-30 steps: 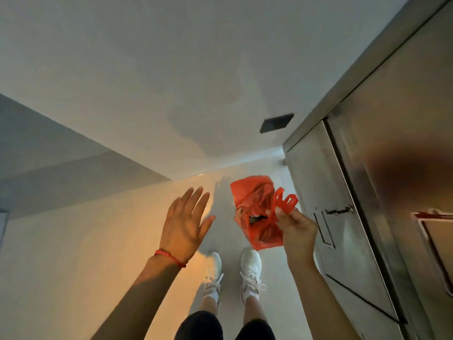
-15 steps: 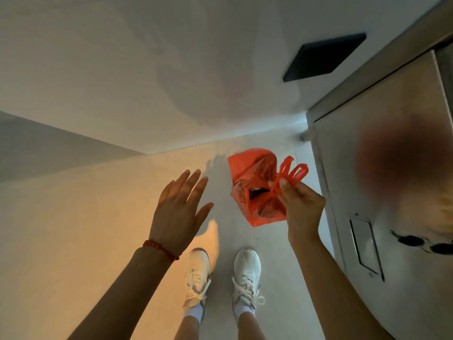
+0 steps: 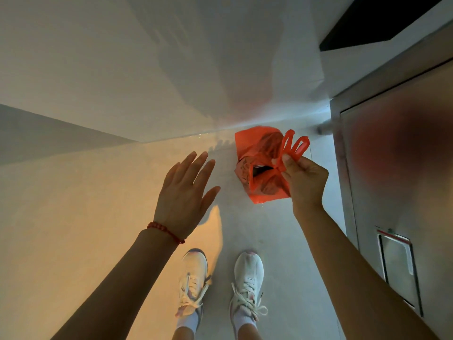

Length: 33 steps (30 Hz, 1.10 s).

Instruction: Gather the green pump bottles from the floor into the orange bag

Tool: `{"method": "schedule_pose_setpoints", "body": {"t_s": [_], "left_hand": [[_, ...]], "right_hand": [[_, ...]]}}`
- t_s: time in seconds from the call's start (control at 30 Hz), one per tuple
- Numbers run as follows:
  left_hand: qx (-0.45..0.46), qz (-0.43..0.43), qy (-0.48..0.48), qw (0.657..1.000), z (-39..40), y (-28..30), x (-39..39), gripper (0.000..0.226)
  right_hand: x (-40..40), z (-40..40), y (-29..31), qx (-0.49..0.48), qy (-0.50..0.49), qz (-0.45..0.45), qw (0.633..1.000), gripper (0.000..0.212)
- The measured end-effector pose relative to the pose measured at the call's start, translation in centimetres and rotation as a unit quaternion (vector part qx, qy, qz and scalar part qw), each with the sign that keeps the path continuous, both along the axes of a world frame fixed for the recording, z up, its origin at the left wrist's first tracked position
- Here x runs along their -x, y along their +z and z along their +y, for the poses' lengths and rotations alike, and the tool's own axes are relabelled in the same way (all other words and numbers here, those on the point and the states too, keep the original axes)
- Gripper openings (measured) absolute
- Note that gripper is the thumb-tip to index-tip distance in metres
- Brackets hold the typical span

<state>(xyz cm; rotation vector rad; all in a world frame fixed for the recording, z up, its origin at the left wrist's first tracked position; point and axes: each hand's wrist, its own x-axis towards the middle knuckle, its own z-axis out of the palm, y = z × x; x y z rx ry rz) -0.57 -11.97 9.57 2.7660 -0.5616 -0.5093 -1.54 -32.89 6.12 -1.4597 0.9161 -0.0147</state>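
Landmark: orange bag point(image 3: 262, 165), hanging above the floor.
Right hand point(image 3: 305, 179): closed, thumb and fingers pinched on the bag's gathered handles, just to the right of the bag's mouth; the handle loops stick up past the thumb.
Right arm: bare, stretched forward, entering from the lower right corner up to the bag.
Left hand point(image 3: 185, 195): empty, palm down, fingers straight and slightly spread, thumb pointing toward the bag; apart from the bag, to its left.
Left wrist: wears a red bead bracelet point(image 3: 165, 230).
Left arm: bare, stretched forward from the lower left.
Feet: in white sneakers point(image 3: 247, 278), below the bag, side by side.
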Motion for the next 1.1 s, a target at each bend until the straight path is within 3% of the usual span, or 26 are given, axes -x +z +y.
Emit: {"method": "schedule_pose_setpoints", "body": {"t_s": [0.17, 0.37, 0.6, 0.83, 0.97, 1.1], "left_hand": [[-0.006, 0.0, -0.002, 1.0, 0.1, -0.9, 0.0, 0.052], [-0.013, 0.018, -0.005, 1.0, 0.1, -1.1, 1.0, 0.052], [-0.001, 0.007, -0.011, 1.0, 0.1, -0.9, 2.3, 0.046], [0.003, 0.0, -0.015, 1.0, -0.2, -0.2, 2.8, 0.046], [0.006, 0.007, -0.01, 1.0, -0.3, 1.0, 3.2, 0.048], [0.005, 0.011, 0.0, 1.0, -0.4, 2.6, 3.8, 0.049]], "right_hand": [[0.1, 0.4, -0.8, 0.053, 0.042, -0.012, 0.998, 0.013], [1.5, 0.7, -0.9, 0.074, 0.017, 0.005, 0.997, 0.011], [2.5, 0.4, -0.2, 0.054, -0.024, -0.007, 0.998, 0.021], [5.0, -0.2, 0.5, 0.022, -0.005, 0.0, 1.0, 0.028], [6.7, 0.1, 1.5, 0.087, 0.048, 0.042, 0.994, 0.011], [8.1, 0.8, 4.1, 0.2, 0.14, 0.076, 0.967, 0.036]]}}
